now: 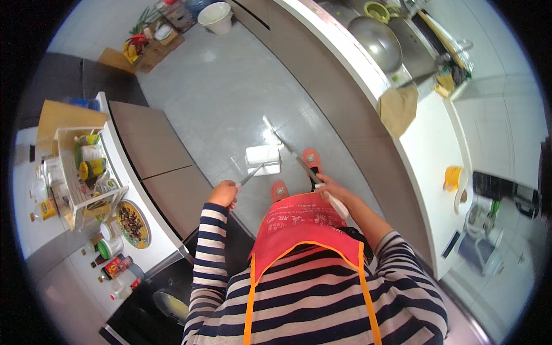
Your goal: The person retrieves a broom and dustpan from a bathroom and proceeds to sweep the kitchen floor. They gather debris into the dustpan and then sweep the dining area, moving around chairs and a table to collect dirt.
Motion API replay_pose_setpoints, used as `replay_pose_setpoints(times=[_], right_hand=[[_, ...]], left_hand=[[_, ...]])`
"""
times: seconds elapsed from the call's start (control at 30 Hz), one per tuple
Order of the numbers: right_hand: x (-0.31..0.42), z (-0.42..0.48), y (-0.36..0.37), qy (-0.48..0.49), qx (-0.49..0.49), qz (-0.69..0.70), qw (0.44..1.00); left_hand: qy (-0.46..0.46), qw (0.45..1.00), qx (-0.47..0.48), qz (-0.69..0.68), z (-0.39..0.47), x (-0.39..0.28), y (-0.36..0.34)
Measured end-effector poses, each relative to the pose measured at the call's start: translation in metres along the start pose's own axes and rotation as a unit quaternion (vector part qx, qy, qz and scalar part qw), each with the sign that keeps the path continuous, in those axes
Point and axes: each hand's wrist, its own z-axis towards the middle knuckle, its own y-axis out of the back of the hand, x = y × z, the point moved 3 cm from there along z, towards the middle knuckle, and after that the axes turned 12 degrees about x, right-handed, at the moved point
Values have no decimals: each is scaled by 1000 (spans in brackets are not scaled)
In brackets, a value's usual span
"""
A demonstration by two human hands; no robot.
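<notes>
My left hand (223, 194) is closed around the handle of a white long-handled dustpan (263, 153), which rests on the grey tiled floor just ahead of my feet. With my right hand (331, 189) I grip the long grey and white handle of a broom (297, 158). The broom slants away to the floor, and its narrow pale head (272, 130) lies beyond the dustpan, to its upper right. Whether the head touches the floor I cannot tell. Pink slippers (311, 158) are on my feet, close to the dustpan.
Low cabinets (148, 138) line the left, under a counter with a rack of jars and a patterned plate (142, 215). On the right runs a white counter (424, 164) with a wok (375, 45), a cloth and a yellow cup. A white bucket (215, 18) and cardboard boxes (159, 51) stand at the floor's far end.
</notes>
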Motion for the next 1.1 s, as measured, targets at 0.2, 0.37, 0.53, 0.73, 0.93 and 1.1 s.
replay_pose_setpoints(times=[0.2,0.37,0.53,0.73,0.93,1.1], right_hand=[[-4,73,-9,178,56,424,886],[-9,89,19,174,-176,291,924],[-82,26,75,261,-102,372,885],[-220,-79,89,279,-157,506,801],[-302,-166,55,293,-222,612,700],[-286,-185,8,329,-218,615,682]], left_hand=[[-26,998,40,-43,-25,57,-3],[8,999,43,-25,-36,39,-16],[0,997,66,33,-1,33,-16],[24,994,100,39,21,15,-10],[15,995,98,12,6,-13,13],[6,996,87,25,-26,-54,35]])
